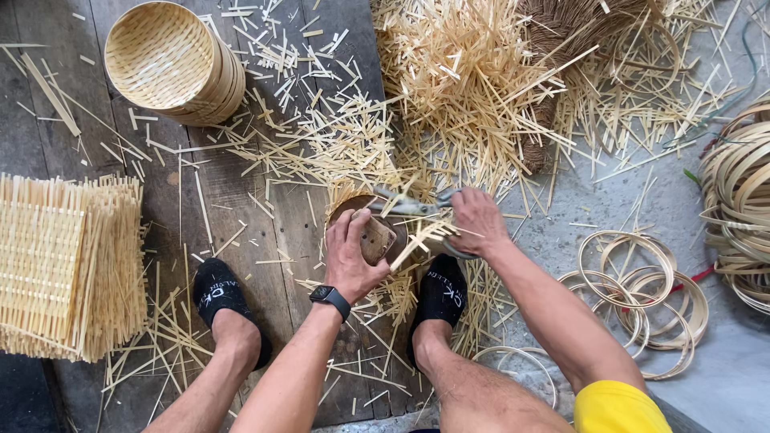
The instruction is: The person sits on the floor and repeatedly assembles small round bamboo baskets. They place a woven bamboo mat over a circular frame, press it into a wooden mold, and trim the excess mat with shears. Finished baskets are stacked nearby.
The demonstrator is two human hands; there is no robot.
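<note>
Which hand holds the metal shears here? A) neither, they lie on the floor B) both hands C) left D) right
D: the right hand grips the handle of the shears, whose blades point toward the left hand; that one presses a wooden block down on the woven piece instead.

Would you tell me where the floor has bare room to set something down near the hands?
Barest: planks between the woven mat stack and left hand, beside the black-socked foot; also grey floor lower right, below the bamboo rings. Crowded: the offcut pile above both hands, around the right hand.
</note>
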